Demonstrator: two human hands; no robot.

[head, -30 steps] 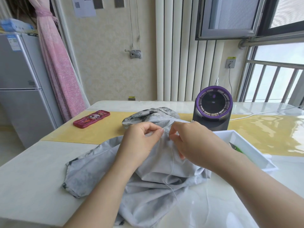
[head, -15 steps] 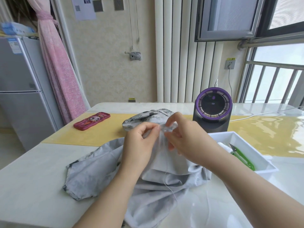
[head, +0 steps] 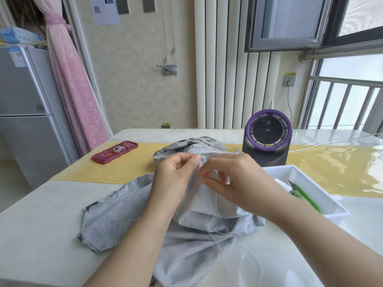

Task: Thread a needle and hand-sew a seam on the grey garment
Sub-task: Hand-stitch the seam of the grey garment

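Two pinching grips mid-frame: left hand holds the soft, limp garment by its fold, right hand nips the fine thread.

Bright daylight pours in from the window at the right of the frame, its glass blown out to near white. It lays rippled glare across the glossy table at right. Shadows are soft and faint, pooling under the grey garment. Wide-angle distortion tilts the fridge and curtain at the left edge. The centre is sharp, so the fine thread shows clearly.
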